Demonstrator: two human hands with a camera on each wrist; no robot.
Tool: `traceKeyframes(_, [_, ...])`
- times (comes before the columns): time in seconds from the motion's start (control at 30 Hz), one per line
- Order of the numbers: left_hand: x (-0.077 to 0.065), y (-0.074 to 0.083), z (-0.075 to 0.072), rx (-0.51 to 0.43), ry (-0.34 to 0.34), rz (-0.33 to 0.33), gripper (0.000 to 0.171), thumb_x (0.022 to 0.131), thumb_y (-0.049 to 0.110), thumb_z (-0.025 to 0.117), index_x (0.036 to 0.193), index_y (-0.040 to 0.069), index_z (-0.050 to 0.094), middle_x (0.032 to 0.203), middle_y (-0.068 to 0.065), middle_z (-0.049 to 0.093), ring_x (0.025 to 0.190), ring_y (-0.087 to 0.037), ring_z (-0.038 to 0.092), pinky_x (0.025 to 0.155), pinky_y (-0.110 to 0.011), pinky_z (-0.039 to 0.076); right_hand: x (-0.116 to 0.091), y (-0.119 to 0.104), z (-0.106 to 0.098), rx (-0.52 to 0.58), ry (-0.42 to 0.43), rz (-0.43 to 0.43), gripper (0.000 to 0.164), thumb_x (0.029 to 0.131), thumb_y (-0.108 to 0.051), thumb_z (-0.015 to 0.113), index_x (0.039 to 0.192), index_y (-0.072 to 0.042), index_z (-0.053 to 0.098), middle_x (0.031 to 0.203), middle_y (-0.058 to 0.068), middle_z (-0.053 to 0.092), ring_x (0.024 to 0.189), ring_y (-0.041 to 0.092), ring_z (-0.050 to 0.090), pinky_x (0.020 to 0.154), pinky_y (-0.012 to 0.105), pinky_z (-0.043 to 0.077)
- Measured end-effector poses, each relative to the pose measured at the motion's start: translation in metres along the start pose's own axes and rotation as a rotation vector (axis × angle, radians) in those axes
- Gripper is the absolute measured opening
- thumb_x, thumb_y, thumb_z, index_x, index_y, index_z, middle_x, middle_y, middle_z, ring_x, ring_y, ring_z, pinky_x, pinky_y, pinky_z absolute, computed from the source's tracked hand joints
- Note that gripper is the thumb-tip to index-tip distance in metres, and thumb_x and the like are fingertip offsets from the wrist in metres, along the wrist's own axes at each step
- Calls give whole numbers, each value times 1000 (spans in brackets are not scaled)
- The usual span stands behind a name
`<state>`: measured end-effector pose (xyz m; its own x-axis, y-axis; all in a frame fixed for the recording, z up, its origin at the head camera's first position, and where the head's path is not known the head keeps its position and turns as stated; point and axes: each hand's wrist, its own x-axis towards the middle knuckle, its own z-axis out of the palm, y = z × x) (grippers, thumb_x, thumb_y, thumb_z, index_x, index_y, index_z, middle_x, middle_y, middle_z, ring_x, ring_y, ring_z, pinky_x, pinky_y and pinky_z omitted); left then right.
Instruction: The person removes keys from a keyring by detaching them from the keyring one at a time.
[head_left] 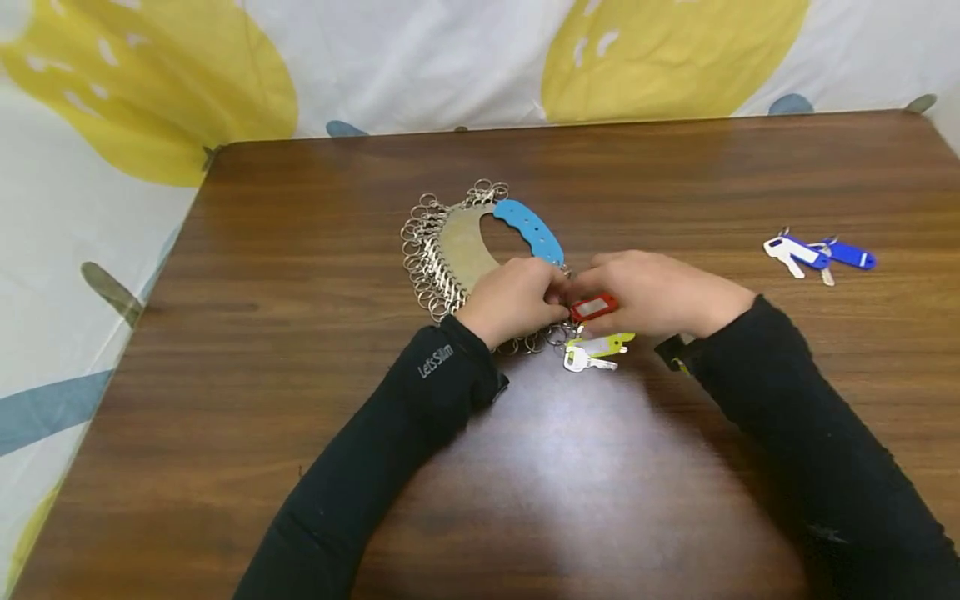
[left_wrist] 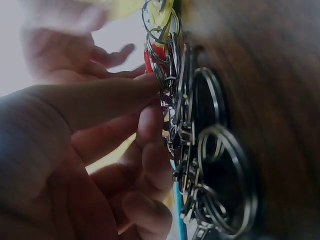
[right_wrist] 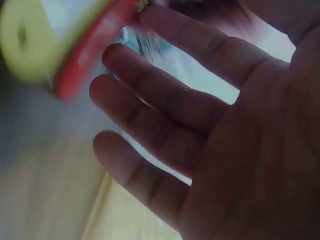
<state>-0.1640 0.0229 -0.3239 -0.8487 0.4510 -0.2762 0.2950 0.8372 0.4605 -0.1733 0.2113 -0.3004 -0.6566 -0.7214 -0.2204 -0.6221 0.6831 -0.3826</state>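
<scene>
Brown wood-grain table lies under your work; on it, near the middle, sits the ring rack, a curved metal plate fringed with rings, a blue grip along its inner side; your left hand covers the rack's near right end, fingers curled, thumb and forefinger pinching the small metal parts at that edge; your right hand meets it there, fingers loosely extended, the forefinger's tip at the metal end of the red tag, though you cannot tell whether the hidden thumb pinches it; that tag sits tilted just beside the rack; nearer to you, the yellow tag and a key lie against the rack's outer rings, and the yellow tag partly blocks the red one in the right wrist view; well apart to the right lie two blue tags with keys; patterned cloth hangs behind; your black sleeves hide some tabletop.
</scene>
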Motion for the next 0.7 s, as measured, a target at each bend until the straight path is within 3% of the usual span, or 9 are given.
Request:
traceKeyframes(0.1, [-1, -1, 1, 17, 17, -46, 11, 87, 30, 66, 94, 23, 72, 88, 6, 67, 81, -11, 58, 67, -29, 44, 9, -11, 12, -20, -17, -4, 31, 80, -24, 76, 108, -19, 65, 104, 2, 61, 92, 19, 61, 77, 38, 49])
traceKeyframes(0.2, [-2, -2, 0, 17, 27, -77, 12, 87, 32, 66, 94, 25, 73, 94, 8, 69, 86, -9, 61, 70, -31, 47, 12, -8, 15, 7, 6, 11, 24, 80, -19, 75, 102, -17, 66, 96, 1, 61, 83, 15, 60, 73, 34, 48])
traceKeyframes(0.5, [-1, 1, -3, 19, 13, -67, 7, 87, 30, 64, 88, 28, 71, 92, 10, 67, 83, -9, 60, 69, -31, 47, 9, 10, 9, 88, -1, 34, 14, 79, -19, 76, 87, -15, 64, 74, -2, 61, 68, 10, 55, 65, 28, 44])
traceKeyframes(0.7, [-3, 0, -2, 40, -40, -53, 16, 85, 28, 64, 100, 28, 70, 96, 9, 65, 87, -9, 57, 69, -30, 46, 11, 10, 7, 102, -27, 34, 14, 81, -21, 75, 83, -15, 62, 72, -2, 59, 65, 11, 52, 62, 28, 42])
